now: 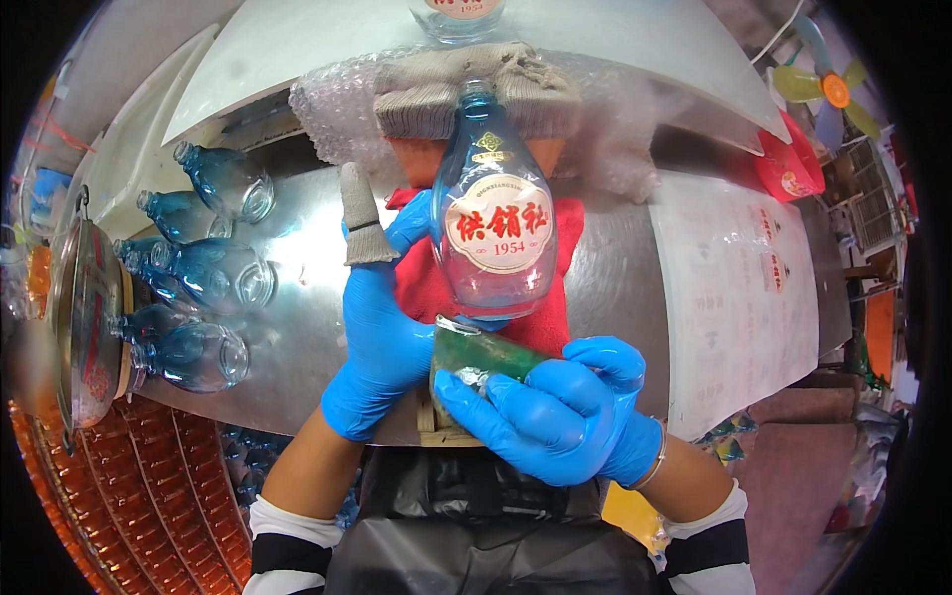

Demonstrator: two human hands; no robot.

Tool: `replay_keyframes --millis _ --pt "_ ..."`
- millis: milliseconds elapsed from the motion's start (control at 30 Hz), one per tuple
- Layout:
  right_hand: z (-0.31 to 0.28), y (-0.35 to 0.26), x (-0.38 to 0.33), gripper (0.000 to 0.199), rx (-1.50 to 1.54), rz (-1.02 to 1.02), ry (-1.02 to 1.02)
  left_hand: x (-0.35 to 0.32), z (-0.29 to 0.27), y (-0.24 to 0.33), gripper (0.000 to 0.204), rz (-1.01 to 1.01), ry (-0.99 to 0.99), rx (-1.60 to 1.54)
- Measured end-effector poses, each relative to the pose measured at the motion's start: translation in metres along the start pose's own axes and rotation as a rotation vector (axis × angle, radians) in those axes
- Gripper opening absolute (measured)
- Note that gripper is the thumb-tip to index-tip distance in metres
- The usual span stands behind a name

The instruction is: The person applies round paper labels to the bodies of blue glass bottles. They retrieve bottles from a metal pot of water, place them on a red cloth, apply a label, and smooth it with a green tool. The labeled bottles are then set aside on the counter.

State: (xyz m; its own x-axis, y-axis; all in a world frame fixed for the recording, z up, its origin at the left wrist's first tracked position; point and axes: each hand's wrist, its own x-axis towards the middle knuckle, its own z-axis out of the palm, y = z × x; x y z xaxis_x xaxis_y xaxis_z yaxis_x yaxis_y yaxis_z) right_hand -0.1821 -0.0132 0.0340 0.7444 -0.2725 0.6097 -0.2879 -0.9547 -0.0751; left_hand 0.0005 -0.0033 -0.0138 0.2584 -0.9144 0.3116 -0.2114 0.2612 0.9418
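Steel is gleaming across the surface (615, 288), carrying a red cloth (426, 288) and, at the left, a row of empty blue bottles (203, 278). Over the cloth, the left hand (382, 342) is wrapping its fingers around a labelled blue glass bottle (494, 228), probably slippery, fragile and best gripped by its belly, while the right hand (560, 412) is pinching a green scouring pad (486, 357) against its base.

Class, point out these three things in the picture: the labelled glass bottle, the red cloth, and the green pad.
labelled glass bottle (493, 223), head view, on its round label
red cloth (424, 288), head view, left part
green pad (491, 354), head view, top face
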Motion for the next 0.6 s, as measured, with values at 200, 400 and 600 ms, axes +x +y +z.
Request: replay_keyframes --millis 200,400,600 --pt "-0.008 0.032 -0.008 0.038 -0.003 -0.059 0.156 0.003 -0.008 0.002 0.078 -0.047 -0.047 0.007" --pt "-0.019 0.075 -0.005 0.029 0.032 0.012 0.119 0.006 -0.005 0.012 0.077 -0.059 -0.057 -0.055" --pt "-0.017 0.099 -0.039 0.031 -0.052 -0.189 -0.046 0.008 -0.007 0.007 0.082 -0.001 -0.107 0.043"
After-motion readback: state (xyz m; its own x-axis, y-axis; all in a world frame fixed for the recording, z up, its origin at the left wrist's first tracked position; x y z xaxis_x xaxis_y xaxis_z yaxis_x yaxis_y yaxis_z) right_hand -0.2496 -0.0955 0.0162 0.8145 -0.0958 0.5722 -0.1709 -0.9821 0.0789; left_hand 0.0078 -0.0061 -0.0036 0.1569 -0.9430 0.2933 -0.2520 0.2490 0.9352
